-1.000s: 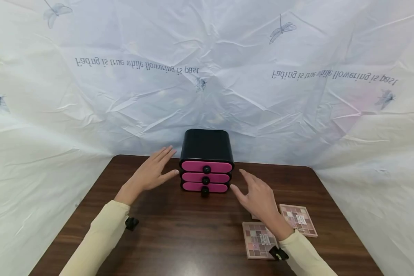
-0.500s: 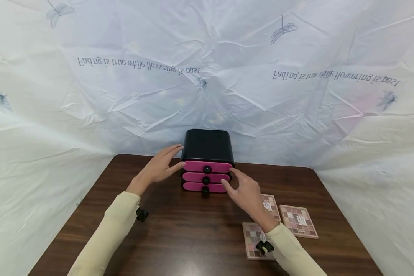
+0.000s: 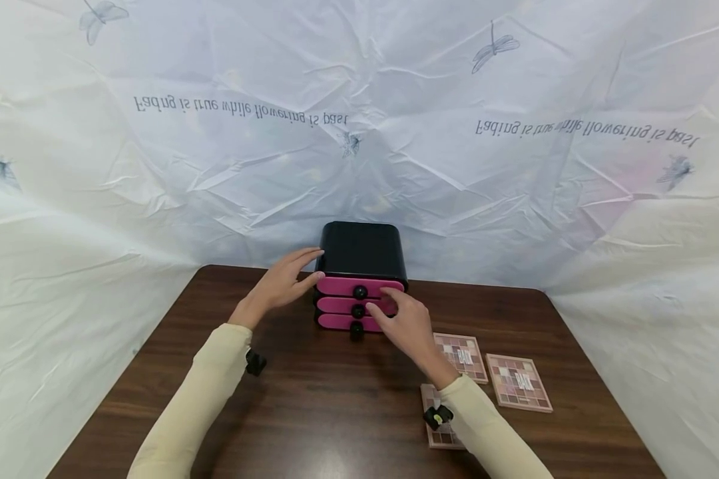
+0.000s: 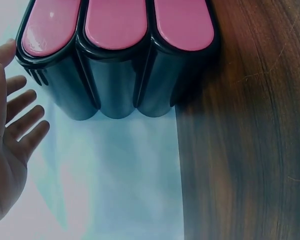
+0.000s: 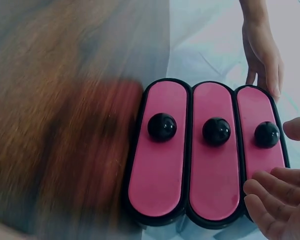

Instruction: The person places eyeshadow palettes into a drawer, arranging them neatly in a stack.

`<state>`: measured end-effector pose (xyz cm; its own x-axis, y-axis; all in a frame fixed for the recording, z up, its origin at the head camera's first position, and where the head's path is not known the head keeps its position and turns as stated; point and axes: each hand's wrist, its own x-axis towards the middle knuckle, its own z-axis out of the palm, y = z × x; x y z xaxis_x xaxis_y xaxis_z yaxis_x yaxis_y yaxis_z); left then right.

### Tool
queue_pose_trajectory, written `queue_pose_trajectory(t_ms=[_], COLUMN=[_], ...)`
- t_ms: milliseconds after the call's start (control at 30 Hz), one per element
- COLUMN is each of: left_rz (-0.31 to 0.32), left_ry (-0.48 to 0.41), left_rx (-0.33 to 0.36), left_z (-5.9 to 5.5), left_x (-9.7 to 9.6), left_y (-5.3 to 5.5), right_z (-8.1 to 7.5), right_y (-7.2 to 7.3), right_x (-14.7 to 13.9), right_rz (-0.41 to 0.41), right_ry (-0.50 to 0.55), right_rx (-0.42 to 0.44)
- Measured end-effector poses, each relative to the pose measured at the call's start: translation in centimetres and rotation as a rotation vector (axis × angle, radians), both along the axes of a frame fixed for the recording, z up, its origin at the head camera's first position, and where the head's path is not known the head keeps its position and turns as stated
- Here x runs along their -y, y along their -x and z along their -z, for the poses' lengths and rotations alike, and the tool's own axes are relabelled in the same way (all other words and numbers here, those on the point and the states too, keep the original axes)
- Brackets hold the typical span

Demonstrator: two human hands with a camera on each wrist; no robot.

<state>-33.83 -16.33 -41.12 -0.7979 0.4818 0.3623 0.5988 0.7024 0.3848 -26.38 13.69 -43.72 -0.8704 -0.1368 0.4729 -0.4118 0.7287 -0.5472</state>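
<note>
A small black drawer box with three pink drawer fronts stands at the back of the table, its drawers pushed in. Each front has a round black knob. My left hand is at the box's upper left edge, fingers extended, fingertips right at the side; the left wrist view shows its thumb by the top corner. My right hand is in front of the right half of the box, thumb and fingers apart. In the right wrist view its thumb is near the top drawer's knob, not around it.
Three flat eyeshadow palettes lie at the right: one behind the right forearm, one farther right, and a nearer palette partly hidden by the sleeve. A white printed sheet hangs behind the brown wooden table.
My right hand has moved left from beside the box to the front of its drawers. The left hand has moved right to the box's upper left edge. The box and palettes have stayed put.
</note>
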Motion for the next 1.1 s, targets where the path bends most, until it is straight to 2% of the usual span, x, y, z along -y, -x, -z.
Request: queue_pose_trajectory(t_ms=[200, 433, 800, 1100], left_rz=[0.034, 0.069, 0.081, 0.071], left_ry=[-0.029, -0.082, -0.121, -0.115], left_rx=[0.019, 0.033, 0.042, 0.043], left_z=[-0.1, 0.0, -0.1, 0.0], left_x=[0.1, 0.1, -0.1, -0.1], left_y=[0.5, 1.1, 1.0, 1.0], right_z=[0.4, 0.7, 0.8, 0.5], right_y=[0.9, 1.3, 1.6, 2.0], right_x=[0.8, 1.6, 2.6, 3.1], right_rz=[-0.041, -0.038, -0.021, 0.020], right_ry=[0.090, 0.165, 0.215, 0.180], right_rx=[-0.006, 0.044, 0.058, 0.018])
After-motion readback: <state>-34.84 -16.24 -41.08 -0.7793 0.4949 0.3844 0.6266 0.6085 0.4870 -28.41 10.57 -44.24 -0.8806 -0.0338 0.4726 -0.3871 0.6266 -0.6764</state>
